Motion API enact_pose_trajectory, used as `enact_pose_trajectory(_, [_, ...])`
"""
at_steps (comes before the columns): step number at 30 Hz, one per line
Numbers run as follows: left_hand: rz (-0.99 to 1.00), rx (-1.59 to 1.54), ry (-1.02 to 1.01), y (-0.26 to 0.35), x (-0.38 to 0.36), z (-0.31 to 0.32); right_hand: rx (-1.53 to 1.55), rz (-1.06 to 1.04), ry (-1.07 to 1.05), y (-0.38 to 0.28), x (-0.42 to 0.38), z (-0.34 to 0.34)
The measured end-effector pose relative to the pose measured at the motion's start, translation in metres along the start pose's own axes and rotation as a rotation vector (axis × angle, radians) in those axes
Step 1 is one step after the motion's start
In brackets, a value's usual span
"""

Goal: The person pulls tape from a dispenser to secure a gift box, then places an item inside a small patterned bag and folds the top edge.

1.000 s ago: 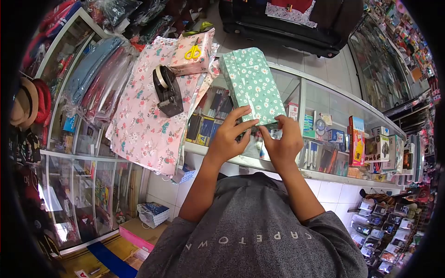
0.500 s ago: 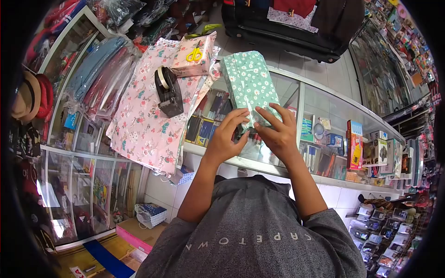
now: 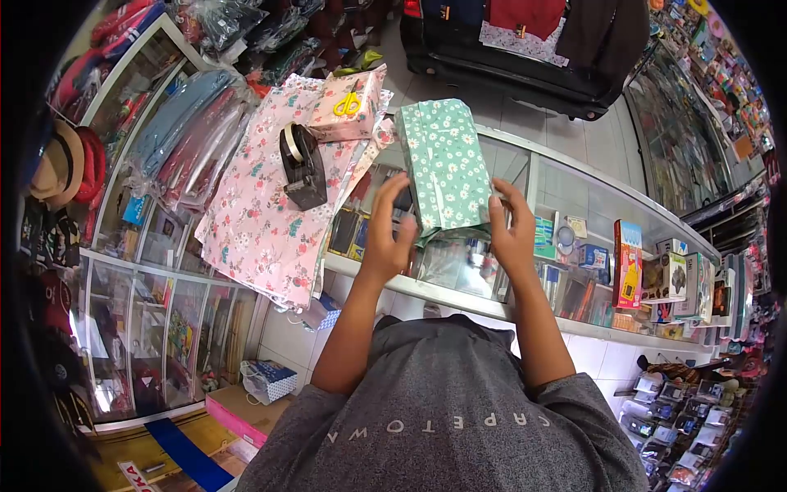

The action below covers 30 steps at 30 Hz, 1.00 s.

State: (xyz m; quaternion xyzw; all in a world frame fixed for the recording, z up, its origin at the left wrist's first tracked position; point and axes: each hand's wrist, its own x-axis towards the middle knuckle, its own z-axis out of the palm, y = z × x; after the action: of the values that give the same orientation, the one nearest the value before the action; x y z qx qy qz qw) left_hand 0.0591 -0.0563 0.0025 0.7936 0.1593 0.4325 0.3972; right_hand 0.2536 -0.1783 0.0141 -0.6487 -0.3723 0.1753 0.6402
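Observation:
A box-shaped parcel in green daisy-print wrapping paper [image 3: 447,160] lies on the glass counter in front of me. My left hand [image 3: 388,232] is beside its lower left edge, fingers stretched upward and thumb apart. On the other side, my right hand [image 3: 511,230] is held open with its fingertips right at the parcel's lower right corner. Left of the parcel, pink floral wrapping sheets [image 3: 254,197] are spread out, bearing a black tape dispenser [image 3: 303,176]. A pink floral wrapped box [image 3: 332,123] also sits there, with yellow-handled scissors [image 3: 347,104] on top.
The glass display counter [image 3: 586,193] runs to the right, with boxed goods [image 3: 629,264] standing on it. Plastic-wrapped garments [image 3: 184,131] are stacked on the left over a glass cabinet [image 3: 164,328]. Beyond the counter is a black case [image 3: 508,70] with clothes.
Both hands have come off the top of the parcel's near end and moved apart to its two sides. The view has shifted slightly.

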Motion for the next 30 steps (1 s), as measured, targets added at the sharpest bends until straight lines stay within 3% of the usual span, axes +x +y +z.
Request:
enact_pose_trajectory(2, [-0.126,0.072,0.107,-0.027,-0.007,0.004,0.056,0.054,-0.043,0.022,0.006,-0.002])
enact_pose_trajectory(3, [-0.284,0.096,-0.003,-0.026,-0.005,-0.001,0.093,0.081,-0.061,0.026,0.008,-0.003])
enact_pose_trajectory(4, [-0.281,0.099,-0.005,-0.023,-0.005,0.001,0.129,0.11,-0.08,0.029,0.009,-0.004])
enact_pose_trajectory(6, [-0.166,0.092,-0.069,-0.012,-0.003,0.007,0.217,0.106,-0.081,0.021,0.004,-0.008])
enact_pose_trajectory(8, [-0.101,0.055,-0.051,0.004,0.004,0.003,0.102,0.027,-0.254,-0.01,0.002,-0.018])
enact_pose_trajectory(9, [-0.078,0.088,-0.091,0.004,0.004,0.002,-0.002,-0.218,-0.251,-0.006,0.005,-0.021])
enact_pose_trajectory(12, [-0.072,0.114,-0.136,0.004,0.001,0.001,-0.259,-0.367,-0.355,-0.005,0.006,-0.027])
enact_pose_trajectory(17, [0.027,0.211,-0.091,0.019,0.002,0.004,-0.247,-0.275,-0.322,0.0,0.001,-0.019])
enact_pose_trajectory(28, [0.081,0.307,-0.176,0.005,-0.003,0.0,-0.344,-0.392,-0.347,0.002,0.001,-0.022])
enact_pose_trajectory(30, [0.197,0.443,-0.236,0.003,0.004,-0.007,-0.343,-0.397,-0.337,0.003,0.002,-0.02])
